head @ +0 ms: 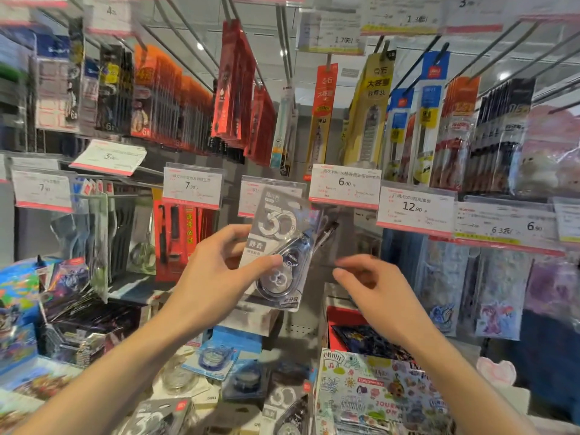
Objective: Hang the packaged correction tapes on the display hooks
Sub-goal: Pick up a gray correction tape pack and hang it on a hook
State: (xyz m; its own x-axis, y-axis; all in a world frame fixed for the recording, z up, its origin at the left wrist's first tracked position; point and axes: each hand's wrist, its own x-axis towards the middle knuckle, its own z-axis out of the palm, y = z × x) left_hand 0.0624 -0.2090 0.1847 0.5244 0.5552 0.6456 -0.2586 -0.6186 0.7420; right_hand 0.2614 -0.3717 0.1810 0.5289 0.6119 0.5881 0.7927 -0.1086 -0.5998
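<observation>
My left hand grips a packaged correction tape, a grey card marked "30" with a clear blister, held upright in front of a price tag on a display hook. My right hand hovers just right of the package with loosely bent fingers, holding nothing. The hook's tip is hidden behind the package. Several more packaged correction tapes lie loose on the shelf below, between my forearms.
Price tags hang on hooks all around. Red packs hang at left, patterned sleeves at right. A sticker sheet lies at lower right, card boxes at lower left.
</observation>
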